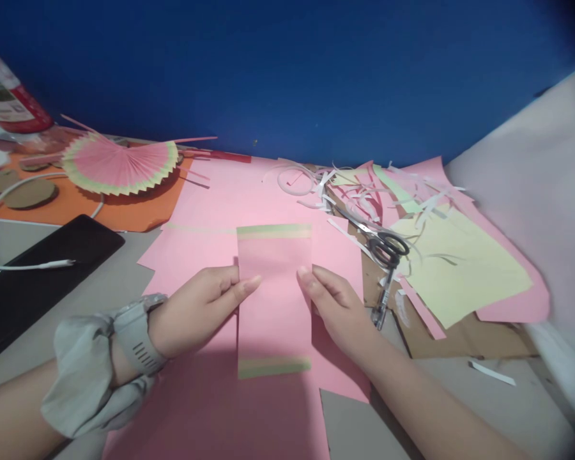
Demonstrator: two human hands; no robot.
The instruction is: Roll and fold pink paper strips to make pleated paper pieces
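Note:
A pink paper rectangle with green and yellow bands along its top and bottom edges is held up between both hands. My left hand pinches its left edge, thumb on the front and fingers behind. At the right edge, my right hand grips it the same way. Larger pink sheets lie beneath on the table. To the right of my right hand are black-handled scissors and a clear-barrelled pen.
At the left, a pleated pink, yellow and green paper fan rests on orange paper. A black phone and white cable lie nearer. Paper scraps, a pale yellow sheet and cardboard cover the right. A blue wall stands behind.

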